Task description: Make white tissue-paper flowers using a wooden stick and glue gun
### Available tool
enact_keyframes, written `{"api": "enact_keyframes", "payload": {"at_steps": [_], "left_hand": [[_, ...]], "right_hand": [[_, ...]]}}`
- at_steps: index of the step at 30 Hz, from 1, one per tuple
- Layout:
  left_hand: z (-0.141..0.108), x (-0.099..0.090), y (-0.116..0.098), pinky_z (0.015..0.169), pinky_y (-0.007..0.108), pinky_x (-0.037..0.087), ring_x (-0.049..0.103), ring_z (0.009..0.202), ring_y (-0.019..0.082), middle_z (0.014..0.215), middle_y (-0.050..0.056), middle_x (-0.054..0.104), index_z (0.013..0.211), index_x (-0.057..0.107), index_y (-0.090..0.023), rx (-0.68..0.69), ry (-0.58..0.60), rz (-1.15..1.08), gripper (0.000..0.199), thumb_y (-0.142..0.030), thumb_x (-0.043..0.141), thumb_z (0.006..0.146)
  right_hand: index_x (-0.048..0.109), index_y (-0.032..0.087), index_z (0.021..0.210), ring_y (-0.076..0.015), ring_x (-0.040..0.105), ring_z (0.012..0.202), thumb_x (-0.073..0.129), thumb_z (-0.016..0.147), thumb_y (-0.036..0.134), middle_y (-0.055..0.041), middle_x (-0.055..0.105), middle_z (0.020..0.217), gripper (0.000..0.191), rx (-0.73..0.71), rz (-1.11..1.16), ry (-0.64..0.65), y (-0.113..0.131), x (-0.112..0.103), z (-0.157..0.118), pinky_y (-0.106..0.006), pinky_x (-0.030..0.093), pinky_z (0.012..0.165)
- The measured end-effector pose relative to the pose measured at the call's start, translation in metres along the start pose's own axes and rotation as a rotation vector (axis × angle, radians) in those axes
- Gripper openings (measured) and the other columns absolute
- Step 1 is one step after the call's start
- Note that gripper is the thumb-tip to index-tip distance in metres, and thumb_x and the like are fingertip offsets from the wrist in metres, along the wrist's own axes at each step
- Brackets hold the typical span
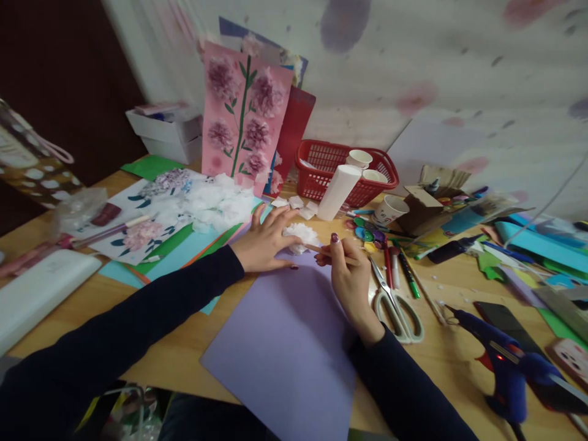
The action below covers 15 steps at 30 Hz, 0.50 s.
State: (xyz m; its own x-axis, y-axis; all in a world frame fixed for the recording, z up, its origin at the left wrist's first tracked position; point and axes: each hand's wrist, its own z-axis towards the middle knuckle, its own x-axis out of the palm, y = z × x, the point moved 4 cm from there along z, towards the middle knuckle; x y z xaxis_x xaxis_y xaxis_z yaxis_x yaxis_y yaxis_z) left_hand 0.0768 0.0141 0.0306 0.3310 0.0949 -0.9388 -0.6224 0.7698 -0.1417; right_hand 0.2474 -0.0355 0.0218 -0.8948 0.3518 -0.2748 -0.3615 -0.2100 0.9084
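On the upper part of a purple sheet [285, 343] lies a ruffled white paper flower [300, 236]. My left hand [266, 242] is at its left side with fingers spread, thumb near its lower edge; whether it touches the flower I cannot tell. My right hand [351, 275] is closed around a thin wooden stick [318, 248], whose tip points left at the flower's lower edge. Scissors [394, 309] with pale handles lie just right of my right wrist.
A pink card with purple flowers [248, 116] stands at the back beside a red basket [316, 177]. A white roll [339, 191] is in front of the basket. White fluff [220, 202] lies left. At right are a blue glue gun [505, 367], its red light lit, and a phone [509, 331].
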Motion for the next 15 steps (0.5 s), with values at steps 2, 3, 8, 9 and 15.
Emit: {"api": "enact_keyframes", "payload": {"at_steps": [2, 3, 8, 9, 15], "left_hand": [[0.001, -0.001, 0.001, 0.108, 0.066, 0.0, 0.02, 0.14, 0.038, 0.153, 0.014, 0.026, 0.113, 0.066, -0.027, -0.002, 0.001, 0.006, 0.044, -0.051, 0.068, 0.076], [0.002, -0.002, 0.001, 0.109, 0.065, -0.001, 0.019, 0.14, 0.038, 0.153, 0.014, 0.026, 0.112, 0.066, -0.028, -0.001, 0.001, 0.013, 0.043, -0.051, 0.068, 0.076], [0.005, -0.003, 0.002, 0.109, 0.064, -0.003, 0.018, 0.141, 0.037, 0.154, 0.012, 0.027, 0.108, 0.068, -0.029, 0.004, 0.005, 0.018, 0.038, -0.05, 0.067, 0.077], [0.005, -0.003, 0.002, 0.109, 0.064, -0.003, 0.017, 0.141, 0.037, 0.154, 0.012, 0.027, 0.108, 0.068, -0.028, 0.006, 0.004, 0.009, 0.038, -0.05, 0.067, 0.077], [0.005, -0.005, 0.006, 0.109, 0.062, -0.004, 0.021, 0.139, 0.037, 0.152, 0.01, 0.028, 0.108, 0.067, -0.027, 0.0, -0.041, -0.054, 0.041, -0.051, 0.068, 0.075]], "right_hand": [[0.057, 0.017, 0.071, -0.0131, 0.06, 0.052, 0.047, 0.091, 0.053, 0.0002, 0.062, 0.058, 0.042, -0.001, -0.006, 0.002, 0.0, 0.0, 0.0, -0.025, 0.047, 0.053], [0.058, 0.017, 0.071, -0.0132, 0.06, 0.052, 0.047, 0.091, 0.053, 0.0001, 0.062, 0.058, 0.042, -0.003, -0.004, 0.0, -0.001, 0.0, 0.0, -0.025, 0.047, 0.053], [0.058, 0.018, 0.072, -0.0136, 0.06, 0.052, 0.048, 0.089, 0.054, -0.0003, 0.063, 0.058, 0.042, 0.0, 0.034, -0.022, 0.0, -0.003, -0.001, -0.027, 0.048, 0.053], [0.058, 0.018, 0.072, -0.0137, 0.06, 0.052, 0.048, 0.089, 0.054, -0.0002, 0.062, 0.058, 0.042, 0.004, 0.031, -0.032, 0.001, -0.004, -0.001, -0.027, 0.048, 0.053], [0.059, 0.017, 0.069, -0.0136, 0.06, 0.05, 0.048, 0.09, 0.053, 0.0001, 0.061, 0.055, 0.043, 0.004, 0.079, -0.117, 0.007, -0.011, -0.001, -0.027, 0.048, 0.053]]}}
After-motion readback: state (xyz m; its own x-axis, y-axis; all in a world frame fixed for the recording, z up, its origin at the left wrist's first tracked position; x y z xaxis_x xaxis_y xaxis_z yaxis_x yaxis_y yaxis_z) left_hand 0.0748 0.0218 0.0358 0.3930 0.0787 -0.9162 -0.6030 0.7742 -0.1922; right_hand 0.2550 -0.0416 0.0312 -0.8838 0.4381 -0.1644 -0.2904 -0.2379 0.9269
